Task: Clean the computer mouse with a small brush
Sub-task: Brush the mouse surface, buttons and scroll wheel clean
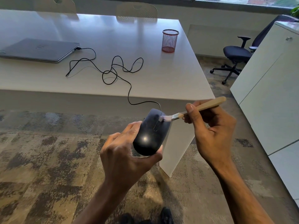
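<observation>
Both hands are busy: your left hand (pixel 127 152) grips the black wired mouse (pixel 151 135) while your right hand (pixel 210 126) pinches the small brush (pixel 194 109) at the scroll wheel (pixel 160 119), so next sweep the bristles gently along its groove.

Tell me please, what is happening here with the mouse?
A person is cleaning a black wired computer mouse. The left hand holds it in the air, off the white table. The right hand grips a small wooden-handled brush, whose bristles touch the scroll wheel area. The black cable runs to a closed grey laptop.
</observation>
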